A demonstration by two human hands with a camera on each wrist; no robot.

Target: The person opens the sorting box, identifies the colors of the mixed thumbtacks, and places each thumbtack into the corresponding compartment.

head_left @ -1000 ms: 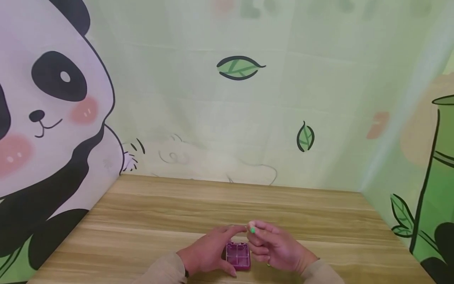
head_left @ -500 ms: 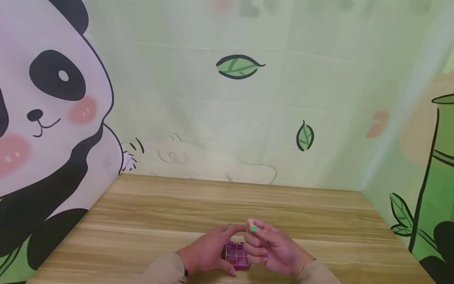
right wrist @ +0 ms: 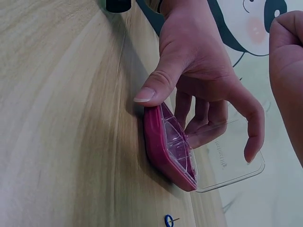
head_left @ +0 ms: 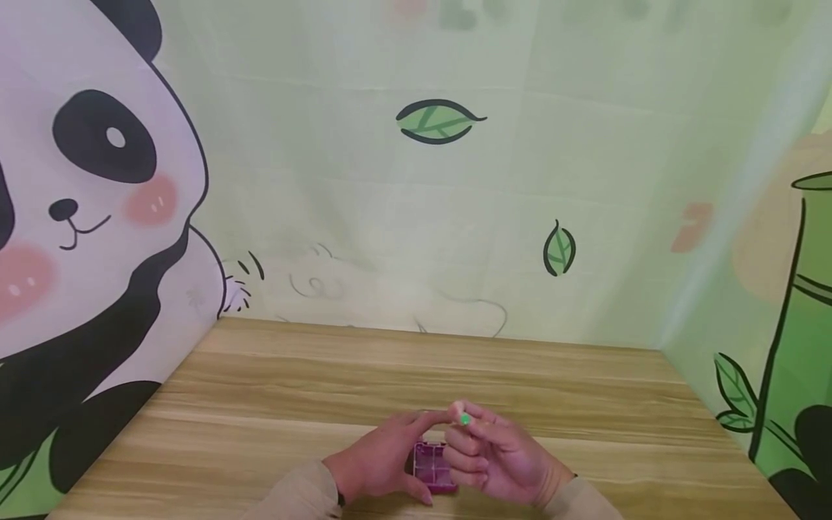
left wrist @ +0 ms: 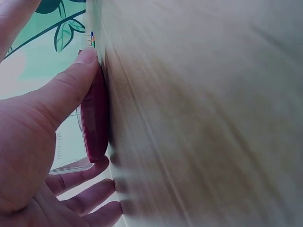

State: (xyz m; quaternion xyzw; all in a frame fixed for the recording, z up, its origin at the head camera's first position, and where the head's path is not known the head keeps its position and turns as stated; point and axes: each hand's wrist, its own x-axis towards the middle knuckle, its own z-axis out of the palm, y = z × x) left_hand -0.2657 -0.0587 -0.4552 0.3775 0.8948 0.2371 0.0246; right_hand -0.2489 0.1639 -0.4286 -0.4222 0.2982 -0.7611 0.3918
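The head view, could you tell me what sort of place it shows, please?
Probably a small tabletop booth set up for filming handwork: a wooden table closed in by panda-and-bamboo backdrop sheets, with a left hand steadying a small magenta box.

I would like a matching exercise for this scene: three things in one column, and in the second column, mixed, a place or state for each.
Things:
1. pill box
2. green pin
3. blue pin

Places or states:
A. pinched in the right hand
B. lying loose on the table
C. open, steadied by the left hand

Pairs: 1-C, 2-A, 3-B.
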